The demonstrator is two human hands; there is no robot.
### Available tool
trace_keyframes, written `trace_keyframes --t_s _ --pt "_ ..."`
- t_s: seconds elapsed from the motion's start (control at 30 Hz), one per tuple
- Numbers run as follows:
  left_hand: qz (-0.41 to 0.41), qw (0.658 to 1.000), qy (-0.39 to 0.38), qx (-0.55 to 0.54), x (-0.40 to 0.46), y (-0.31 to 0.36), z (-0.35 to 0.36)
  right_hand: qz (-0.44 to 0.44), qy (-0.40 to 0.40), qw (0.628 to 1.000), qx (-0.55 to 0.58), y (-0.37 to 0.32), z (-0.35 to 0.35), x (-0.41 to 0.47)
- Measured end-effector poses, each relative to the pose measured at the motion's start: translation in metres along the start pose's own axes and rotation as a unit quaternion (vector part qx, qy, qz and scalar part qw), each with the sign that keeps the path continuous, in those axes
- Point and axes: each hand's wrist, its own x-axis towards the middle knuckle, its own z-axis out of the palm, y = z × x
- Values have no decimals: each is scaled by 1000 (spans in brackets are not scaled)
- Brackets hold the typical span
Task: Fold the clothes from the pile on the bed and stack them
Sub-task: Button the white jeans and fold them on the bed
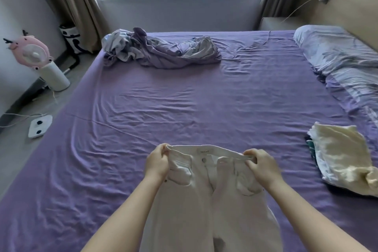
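Gripping white trousers waistband: left hand, right hand.

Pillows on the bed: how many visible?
1. The pillow lies at the far right of the bed, by the headboard, partly under the patterned blanket. More may be hidden under that blanket or beyond the frame's right edge.

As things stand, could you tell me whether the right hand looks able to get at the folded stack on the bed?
Probably not yet: the right hand grips the white trousers at the waistband, as does the left hand. The folded stack lies to its right across bare purple sheet.
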Motion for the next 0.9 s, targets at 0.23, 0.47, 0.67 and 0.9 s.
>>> trace_keyframes --t_s 0.23,0.47,0.67,0.9 --pt "-11 1000 -6 24 64 -61 41 -6 3 1000 -30 29 62 61" --pt "13 956 34 292 82 -87 89 -35 -4 996 -78 64 105 99" --pt "182 935 -94 289 36 -82 158 -87 -20 982 -163 76 138 103" --pt "180 903 -169 351 26 -101 186 -244 -9 914 -323 82 157 101"
